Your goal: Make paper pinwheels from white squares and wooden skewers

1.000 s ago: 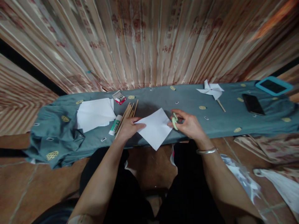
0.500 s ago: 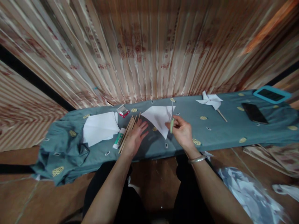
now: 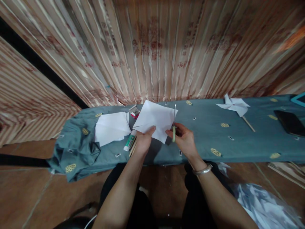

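Observation:
A white square of paper (image 3: 156,116), with a slit near its left corner, is held up over the cloth. My left hand (image 3: 143,140) pinches its lower left edge, thumb on top. My right hand (image 3: 184,138) is closed round the pale green handles of a pair of scissors (image 3: 174,133), whose blades point away from me. The right fingertips also meet the paper's lower right edge. Under and beside my left hand lie a green and white glue stick (image 3: 130,141) and some thin wooden sticks (image 3: 132,149), mostly covered.
A paper stack (image 3: 111,127) lies to the left, with a small red and white box (image 3: 134,112) beside it. Rightward are a paper pinwheel (image 3: 234,105) on a stick and a black phone (image 3: 289,122). A plastic bag (image 3: 264,203) of paper scraps sits on the floor.
The paper was folded into a triangle and is now opened out to a square. My left hand went from spread fingers to gripping it. The view has swung left.

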The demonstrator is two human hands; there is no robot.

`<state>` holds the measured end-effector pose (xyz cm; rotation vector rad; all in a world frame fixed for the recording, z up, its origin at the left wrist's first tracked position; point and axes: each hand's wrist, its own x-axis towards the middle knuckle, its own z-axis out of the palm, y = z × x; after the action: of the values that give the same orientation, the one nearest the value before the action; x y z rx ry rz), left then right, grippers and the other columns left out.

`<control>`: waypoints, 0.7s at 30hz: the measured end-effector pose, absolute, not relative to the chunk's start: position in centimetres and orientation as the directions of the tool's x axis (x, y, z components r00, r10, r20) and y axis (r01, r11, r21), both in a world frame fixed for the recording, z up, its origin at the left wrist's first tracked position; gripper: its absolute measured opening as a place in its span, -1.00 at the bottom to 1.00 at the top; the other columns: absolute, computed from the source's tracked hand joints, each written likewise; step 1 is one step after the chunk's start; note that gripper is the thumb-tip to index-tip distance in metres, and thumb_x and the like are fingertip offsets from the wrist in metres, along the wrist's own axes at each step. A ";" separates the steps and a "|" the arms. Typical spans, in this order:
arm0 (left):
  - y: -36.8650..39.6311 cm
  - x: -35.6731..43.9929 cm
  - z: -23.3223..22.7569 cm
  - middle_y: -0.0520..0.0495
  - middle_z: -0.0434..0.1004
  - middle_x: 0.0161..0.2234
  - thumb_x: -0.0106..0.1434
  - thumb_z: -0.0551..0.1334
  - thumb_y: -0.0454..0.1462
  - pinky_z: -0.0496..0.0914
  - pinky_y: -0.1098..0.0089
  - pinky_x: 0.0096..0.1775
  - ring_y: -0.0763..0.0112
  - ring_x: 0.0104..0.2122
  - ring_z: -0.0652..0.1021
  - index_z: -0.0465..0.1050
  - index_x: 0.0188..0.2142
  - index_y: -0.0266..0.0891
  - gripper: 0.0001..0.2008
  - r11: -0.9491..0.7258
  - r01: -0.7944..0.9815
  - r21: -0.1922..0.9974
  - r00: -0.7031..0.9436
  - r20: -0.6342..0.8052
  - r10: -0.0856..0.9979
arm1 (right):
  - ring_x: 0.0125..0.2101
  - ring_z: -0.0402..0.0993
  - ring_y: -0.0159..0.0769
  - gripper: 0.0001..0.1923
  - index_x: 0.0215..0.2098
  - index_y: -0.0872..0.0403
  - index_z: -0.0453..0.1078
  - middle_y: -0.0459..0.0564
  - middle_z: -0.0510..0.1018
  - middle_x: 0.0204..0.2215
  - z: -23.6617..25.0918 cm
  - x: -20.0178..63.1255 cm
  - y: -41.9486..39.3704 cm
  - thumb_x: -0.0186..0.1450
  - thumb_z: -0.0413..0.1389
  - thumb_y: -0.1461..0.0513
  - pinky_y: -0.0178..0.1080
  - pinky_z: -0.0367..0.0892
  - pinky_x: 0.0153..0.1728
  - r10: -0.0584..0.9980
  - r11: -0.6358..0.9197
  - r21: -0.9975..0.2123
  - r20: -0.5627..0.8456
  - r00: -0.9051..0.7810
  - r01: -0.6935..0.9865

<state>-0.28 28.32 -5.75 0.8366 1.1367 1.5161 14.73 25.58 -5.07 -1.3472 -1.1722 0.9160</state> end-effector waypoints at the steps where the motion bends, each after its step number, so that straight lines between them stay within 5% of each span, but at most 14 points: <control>1: 28.6 -0.5 -5.8 -0.15 0.62 -0.10 -0.07 0.45 -0.26 0.44 0.16 0.04 0.12 -0.04 0.59 0.50 -0.13 -0.22 -0.55 -0.043 -0.283 0.958 -0.260 -0.034 0.965 | -0.47 0.46 -0.28 -0.52 -0.13 0.10 0.47 -0.05 0.58 -0.48 -5.2 14.6 25.4 0.07 0.30 0.00 -0.26 0.36 -0.43 0.977 0.058 -0.988 0.086 0.196 0.143; 9: 30.7 -2.5 -4.6 -0.14 0.63 -0.13 -0.08 0.45 -0.28 0.43 0.20 0.04 0.17 -0.06 0.59 0.49 -0.14 -0.24 -0.54 -0.134 -0.273 0.953 -0.383 0.020 0.923 | -0.52 0.38 -0.36 -0.54 -0.17 0.06 0.48 -0.14 0.50 -0.54 -6.1 14.5 23.4 0.07 0.31 -0.03 -0.31 0.27 -0.49 0.995 -0.052 -0.989 -0.062 -0.074 0.135; 21: 31.2 -2.7 -4.0 -0.12 0.62 -0.14 -0.12 0.44 -0.26 0.45 0.25 -0.01 0.23 -0.13 0.60 0.48 -0.09 -0.26 -0.47 -0.144 -0.398 0.906 -0.320 0.009 0.947 | -0.47 0.34 -0.37 -0.50 -0.21 0.10 0.49 -0.06 0.51 -0.47 -5.6 15.7 22.1 0.12 0.26 -0.12 -0.32 0.20 -0.50 0.860 -0.217 -0.963 -0.267 -0.436 0.163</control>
<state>-2.69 31.17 -3.97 0.7684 1.0539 1.6683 15.69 22.13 -5.57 -1.2220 -1.5113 1.7038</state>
